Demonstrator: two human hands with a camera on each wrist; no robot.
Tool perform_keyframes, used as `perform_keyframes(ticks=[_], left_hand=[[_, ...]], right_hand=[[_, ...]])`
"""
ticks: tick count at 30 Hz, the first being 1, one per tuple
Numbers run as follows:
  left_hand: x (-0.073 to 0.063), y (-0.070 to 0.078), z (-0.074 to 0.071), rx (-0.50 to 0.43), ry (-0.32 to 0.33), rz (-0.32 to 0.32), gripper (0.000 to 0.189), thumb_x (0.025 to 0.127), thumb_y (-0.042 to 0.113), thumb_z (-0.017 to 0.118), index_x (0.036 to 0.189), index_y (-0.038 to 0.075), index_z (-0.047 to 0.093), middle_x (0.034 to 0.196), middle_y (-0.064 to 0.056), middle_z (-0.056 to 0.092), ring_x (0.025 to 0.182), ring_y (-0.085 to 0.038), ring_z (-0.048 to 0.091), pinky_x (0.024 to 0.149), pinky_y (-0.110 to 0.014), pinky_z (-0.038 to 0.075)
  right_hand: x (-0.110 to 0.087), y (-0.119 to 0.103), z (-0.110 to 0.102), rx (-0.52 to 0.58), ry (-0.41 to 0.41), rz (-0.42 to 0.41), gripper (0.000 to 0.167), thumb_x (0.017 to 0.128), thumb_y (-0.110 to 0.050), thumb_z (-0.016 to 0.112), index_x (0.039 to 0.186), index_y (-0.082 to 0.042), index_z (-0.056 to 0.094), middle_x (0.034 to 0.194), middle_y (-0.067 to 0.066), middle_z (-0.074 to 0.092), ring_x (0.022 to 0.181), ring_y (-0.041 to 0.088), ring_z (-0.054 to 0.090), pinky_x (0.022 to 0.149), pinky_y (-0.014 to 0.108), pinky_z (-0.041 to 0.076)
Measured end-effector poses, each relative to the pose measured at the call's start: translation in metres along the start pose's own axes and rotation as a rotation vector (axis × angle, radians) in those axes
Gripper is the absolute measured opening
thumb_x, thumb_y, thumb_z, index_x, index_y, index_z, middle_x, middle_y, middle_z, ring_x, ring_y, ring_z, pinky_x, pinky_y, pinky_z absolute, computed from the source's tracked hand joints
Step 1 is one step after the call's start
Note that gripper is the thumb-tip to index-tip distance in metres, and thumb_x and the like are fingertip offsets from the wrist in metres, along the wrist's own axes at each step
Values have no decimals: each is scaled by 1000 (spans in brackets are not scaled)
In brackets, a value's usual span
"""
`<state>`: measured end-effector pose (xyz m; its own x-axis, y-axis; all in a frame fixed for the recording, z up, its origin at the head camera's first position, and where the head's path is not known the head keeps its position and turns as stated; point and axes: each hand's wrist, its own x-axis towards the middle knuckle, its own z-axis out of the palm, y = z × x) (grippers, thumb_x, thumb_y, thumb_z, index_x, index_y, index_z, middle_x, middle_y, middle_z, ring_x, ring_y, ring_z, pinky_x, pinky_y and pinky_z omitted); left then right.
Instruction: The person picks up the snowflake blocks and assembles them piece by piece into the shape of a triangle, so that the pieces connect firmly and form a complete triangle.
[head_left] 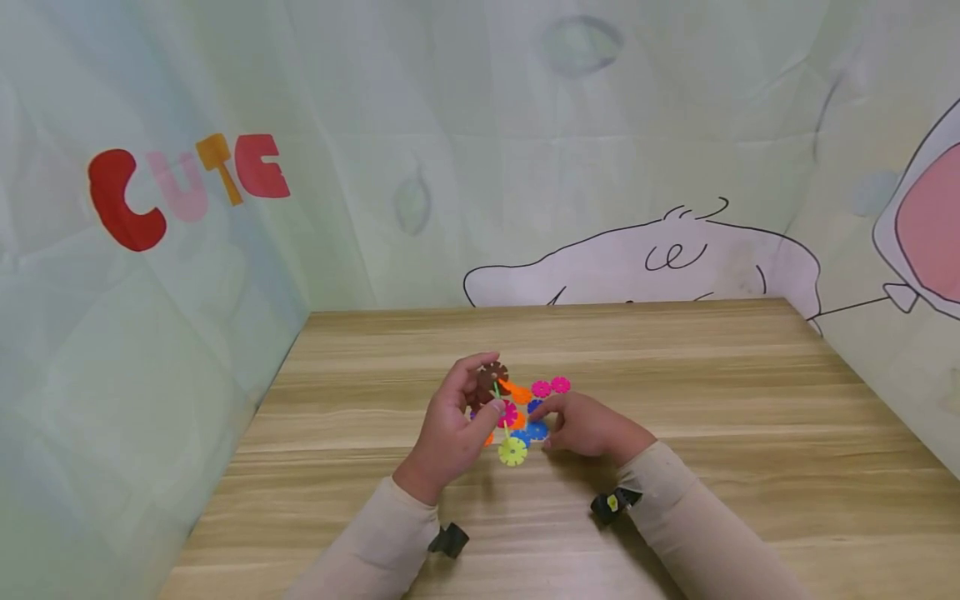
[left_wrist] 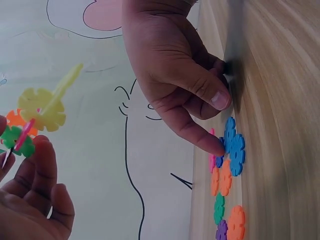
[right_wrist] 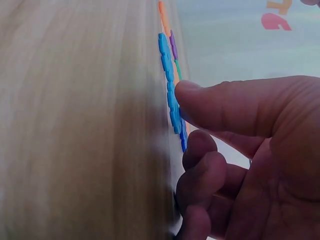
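Observation:
My left hand (head_left: 450, 425) holds a joined cluster of slotted plastic discs above the table. A brown disc (head_left: 492, 373), a pink disc (head_left: 507, 414) and a yellow disc (head_left: 513, 452) belong to it; the left wrist view also shows a green disc (left_wrist: 15, 140) there. My right hand (head_left: 588, 423) is low over loose discs, its index finger reaching down to the blue discs (left_wrist: 237, 154). Thumb and index finger stand apart in the left wrist view, with nothing pinched between them. Right wrist view: the thumb is right beside the blue discs (right_wrist: 169, 82).
Two pink discs (head_left: 551, 387) lie beyond the right hand. Orange discs (left_wrist: 236, 225), a green one (left_wrist: 219, 208) and a purple one (left_wrist: 221, 231) also lie on the wooden table (head_left: 360, 367). A printed cloth wall (head_left: 375, 167) stands behind the table.

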<state>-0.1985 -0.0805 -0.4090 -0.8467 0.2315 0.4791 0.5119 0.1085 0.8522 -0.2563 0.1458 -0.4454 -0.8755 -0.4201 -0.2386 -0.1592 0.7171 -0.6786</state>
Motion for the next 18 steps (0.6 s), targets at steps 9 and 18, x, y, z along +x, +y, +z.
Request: perform_keyframes(ticks=[9,18], left_hand=[[0,0,1,2,1,-17,54,98,-1,61,148,16,51,114,-16,72,88,-23,62,76,-26,53],[0,1,1,16,0,-27,54,98,-1,61,148,17,51,118,-11,72,90,-24,64,78,-27,54]], right_hand=[[0,0,1,-8,3,8,26,89,-3,81,110,-17,77,74,4,60,66,19,54,63,30,46],[-3,-3,-1,-107,27,2,23,86,-2,83,94,-14,67,83,4,62,77,22,56,69,33,47]])
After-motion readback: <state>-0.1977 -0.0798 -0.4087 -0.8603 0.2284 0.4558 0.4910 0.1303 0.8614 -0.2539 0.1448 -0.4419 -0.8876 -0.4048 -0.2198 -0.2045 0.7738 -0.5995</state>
